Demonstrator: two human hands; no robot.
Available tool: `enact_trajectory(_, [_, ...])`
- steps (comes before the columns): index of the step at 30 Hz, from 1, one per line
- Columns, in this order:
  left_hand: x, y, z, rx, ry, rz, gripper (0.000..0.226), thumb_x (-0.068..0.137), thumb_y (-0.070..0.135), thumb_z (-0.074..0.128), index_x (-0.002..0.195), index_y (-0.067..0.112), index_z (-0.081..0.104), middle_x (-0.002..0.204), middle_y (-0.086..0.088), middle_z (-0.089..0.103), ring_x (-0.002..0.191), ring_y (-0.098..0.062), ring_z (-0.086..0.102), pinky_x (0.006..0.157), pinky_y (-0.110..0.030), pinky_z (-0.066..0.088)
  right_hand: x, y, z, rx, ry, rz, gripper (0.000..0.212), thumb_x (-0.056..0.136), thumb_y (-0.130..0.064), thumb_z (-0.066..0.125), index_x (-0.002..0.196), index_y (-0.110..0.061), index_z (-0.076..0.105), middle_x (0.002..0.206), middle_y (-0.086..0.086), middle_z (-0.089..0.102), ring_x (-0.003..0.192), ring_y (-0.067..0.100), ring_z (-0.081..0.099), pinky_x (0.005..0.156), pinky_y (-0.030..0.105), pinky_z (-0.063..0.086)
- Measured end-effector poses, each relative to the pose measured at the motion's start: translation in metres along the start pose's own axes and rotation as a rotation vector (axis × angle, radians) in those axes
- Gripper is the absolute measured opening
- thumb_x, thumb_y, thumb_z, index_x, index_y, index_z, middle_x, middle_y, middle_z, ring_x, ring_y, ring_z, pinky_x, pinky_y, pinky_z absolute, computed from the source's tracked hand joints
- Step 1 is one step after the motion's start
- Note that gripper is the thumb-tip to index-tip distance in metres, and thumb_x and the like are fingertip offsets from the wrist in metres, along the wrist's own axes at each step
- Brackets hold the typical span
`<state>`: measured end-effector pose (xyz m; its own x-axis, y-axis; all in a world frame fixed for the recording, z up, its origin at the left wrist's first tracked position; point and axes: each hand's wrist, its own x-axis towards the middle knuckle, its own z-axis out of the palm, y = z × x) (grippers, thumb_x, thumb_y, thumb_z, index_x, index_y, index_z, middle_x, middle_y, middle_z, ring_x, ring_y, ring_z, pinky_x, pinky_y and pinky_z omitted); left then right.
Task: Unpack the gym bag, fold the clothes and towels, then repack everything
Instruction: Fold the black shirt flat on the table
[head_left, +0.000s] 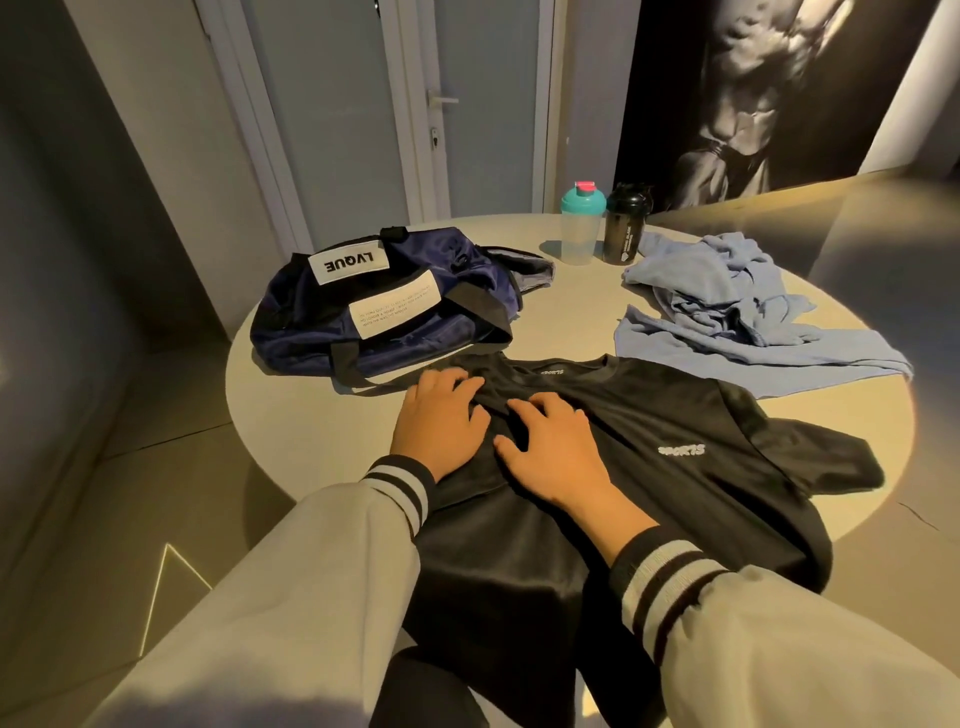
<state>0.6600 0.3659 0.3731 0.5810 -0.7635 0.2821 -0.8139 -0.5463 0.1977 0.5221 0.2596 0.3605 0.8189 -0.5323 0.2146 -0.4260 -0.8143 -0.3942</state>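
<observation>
A black T-shirt (675, 415) lies spread on the near part of a round pale table (291, 415), with its collar toward the far side and its hem hanging over the near edge. The word SPORTS is printed in white on the chest and again on a small label inside the collar.

Both hands lie on the left part of the shirt, just below the collar. The left hand (441, 421) is palm down with its fingers laid out on the cloth, holding nothing; the fabric is creased at its fingertips. The right hand (550, 447) rests just beside it, also palm down, fingers spread and slightly bent, pressing on the shirt without gripping it. Both arms wear grey sleeves (311, 597) with black and grey striped cuffs.

A navy gym bag (374, 306) sits to the far left of the shirt, slumped, with white labels on its side and a black strap lying near the collar. To the far right a light blue towel (727, 306) lies crumpled and unfolded. At the far edge of the table two shaker bottles stand upright side by side: a clear one with a teal lid (581, 228) and a black one (623, 226), which touches the towel's far corner.

Beyond the table are a grey door (363, 104) and a large dark poster (753, 93).
</observation>
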Motion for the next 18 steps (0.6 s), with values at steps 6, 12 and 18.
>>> enact_trajectory(6, [-0.020, 0.011, 0.001, 0.072, -0.188, -0.055, 0.057, 0.107, 0.043, 0.030, 0.161, 0.032, 0.013, 0.169, -0.005, 0.011, 0.154, -0.023, 0.016, 0.125, -0.049, 0.010, -0.004, -0.002, -0.007, 0.048, -0.006, -0.002, 0.043, 0.092, -0.037, 0.056, 0.133, -0.025, 0.054, 0.133, 0.002, 0.049, 0.122, 0.023, 0.047, 0.110, 0.041, 0.034])
enact_trajectory(12, [-0.032, 0.020, 0.005, 0.032, -0.271, -0.116, 0.054, 0.107, 0.047, 0.017, 0.160, 0.035, 0.014, 0.170, -0.001, 0.007, 0.156, -0.018, 0.004, 0.124, -0.050, -0.001, -0.004, -0.003, -0.001, -0.026, -0.067, -0.028, 0.053, 0.098, -0.040, 0.044, 0.149, -0.025, 0.045, 0.152, -0.003, 0.043, 0.142, 0.017, 0.035, 0.122, 0.053, 0.016])
enact_trajectory(18, [-0.025, 0.018, 0.005, 0.032, -0.224, -0.157, 0.055, 0.106, 0.048, 0.020, 0.160, 0.035, 0.019, 0.169, -0.003, 0.009, 0.156, -0.020, 0.004, 0.124, -0.052, -0.001, -0.011, -0.005, -0.009, -0.144, 0.045, -0.064, 0.043, 0.097, -0.041, 0.050, 0.133, -0.020, 0.062, 0.131, 0.005, 0.054, 0.121, 0.025, 0.049, 0.100, 0.040, 0.043])
